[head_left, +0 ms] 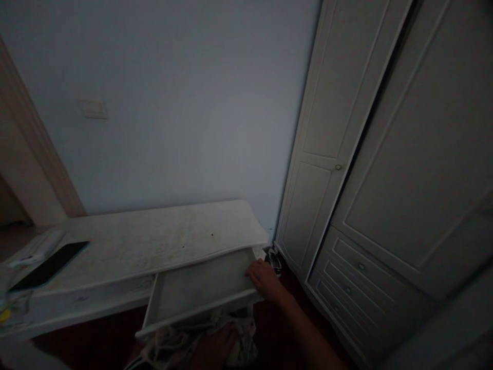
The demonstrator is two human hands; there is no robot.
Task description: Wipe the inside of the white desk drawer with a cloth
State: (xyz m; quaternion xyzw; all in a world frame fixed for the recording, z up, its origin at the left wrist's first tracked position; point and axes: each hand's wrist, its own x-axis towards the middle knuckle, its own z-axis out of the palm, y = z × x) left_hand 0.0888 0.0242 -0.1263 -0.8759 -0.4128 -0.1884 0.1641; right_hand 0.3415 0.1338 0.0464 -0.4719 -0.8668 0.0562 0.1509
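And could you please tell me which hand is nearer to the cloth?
Left: the left hand is on the cloth; the right hand is higher, at the right side of the drawer.

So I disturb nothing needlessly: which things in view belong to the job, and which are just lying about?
In the job, likely:
open drawer, right hand on its edge
cloth, left hand on it

Lying about:
tablet or phone, on the table
white box, beside it
black-and-white thing on the floor, too blurred to name
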